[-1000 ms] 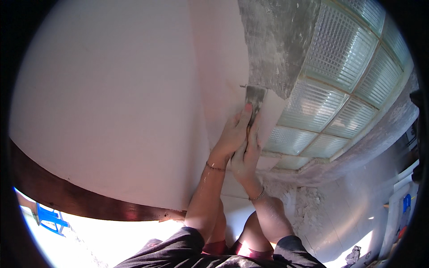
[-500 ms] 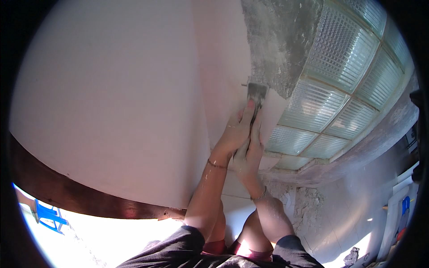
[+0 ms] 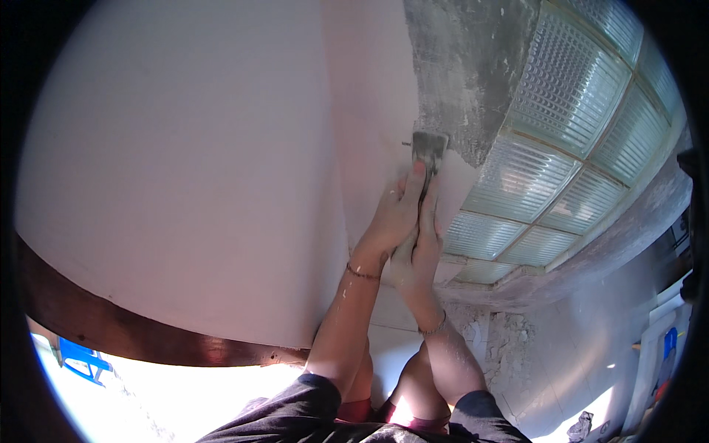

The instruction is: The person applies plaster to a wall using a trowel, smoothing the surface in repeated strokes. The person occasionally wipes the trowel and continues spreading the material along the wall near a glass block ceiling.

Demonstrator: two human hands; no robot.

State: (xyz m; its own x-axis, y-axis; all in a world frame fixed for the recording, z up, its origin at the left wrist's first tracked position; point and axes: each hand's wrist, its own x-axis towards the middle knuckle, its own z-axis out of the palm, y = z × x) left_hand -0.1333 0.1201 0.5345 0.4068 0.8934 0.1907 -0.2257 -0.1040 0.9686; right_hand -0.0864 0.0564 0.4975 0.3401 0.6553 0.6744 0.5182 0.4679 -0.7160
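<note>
A putty knife (image 3: 430, 145) with a grey, smeared blade lies against the wall at the lower edge of a grey plaster patch (image 3: 469, 81). My left hand (image 3: 399, 207) is closed on it, with fingers pressed onto the lower blade. Just beside and below, my right hand (image 3: 419, 247) is closed round the handle, which the hands mostly hide. Pale smears mark both hands. White wall surface (image 3: 456, 181) shows right of the blade, below the grey patch.
Ribbed glass blocks (image 3: 569, 88) fill the wall to the right. A smooth white wall (image 3: 185, 162) spreads left, above a dark brown beam (image 3: 148, 336). Rough broken plaster (image 3: 509, 343) is low on the right. A blue plastic chair (image 3: 85, 360) stands far left.
The view has shifted slightly. Both hands and the putty knife appear a little further right, with the grip unchanged and the blade still at the lower edge of the grey patch.
</note>
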